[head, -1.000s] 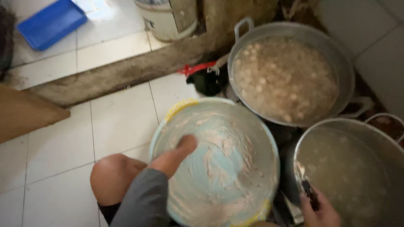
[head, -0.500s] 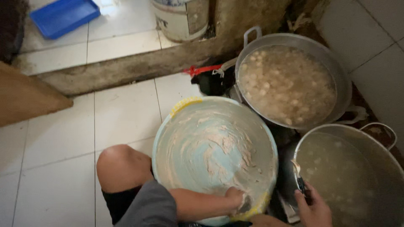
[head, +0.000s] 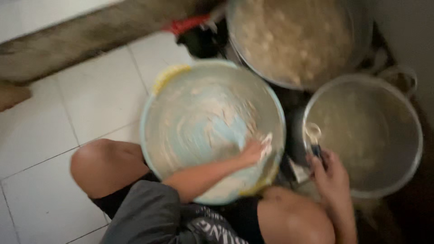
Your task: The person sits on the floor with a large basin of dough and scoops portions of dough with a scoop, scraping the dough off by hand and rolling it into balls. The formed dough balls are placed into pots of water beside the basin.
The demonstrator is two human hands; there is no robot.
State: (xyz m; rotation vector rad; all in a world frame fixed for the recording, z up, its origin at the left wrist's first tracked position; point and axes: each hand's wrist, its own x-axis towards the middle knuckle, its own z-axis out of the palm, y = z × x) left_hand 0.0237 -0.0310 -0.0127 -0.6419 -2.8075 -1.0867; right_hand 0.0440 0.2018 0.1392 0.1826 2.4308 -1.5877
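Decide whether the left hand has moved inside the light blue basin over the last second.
Yes. The left hand went from the basin's left-centre to its right inner wall, near the pot-side rim.

Left hand (head: 255,149) pressed inside smeared pale-blue basin (head: 181,113); right hand (head: 332,174) gripping spoon (head: 313,135) at steel pot (head: 407,113) rim, tiled floor (head: 90,99) beneath.

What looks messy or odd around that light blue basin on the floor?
Pale batter is smeared unevenly over the inside of the basin, with bare blue patches near the left hand pressed into it. The right hand grips a spoon at the pot rim. No spill shows on the floor tiles.
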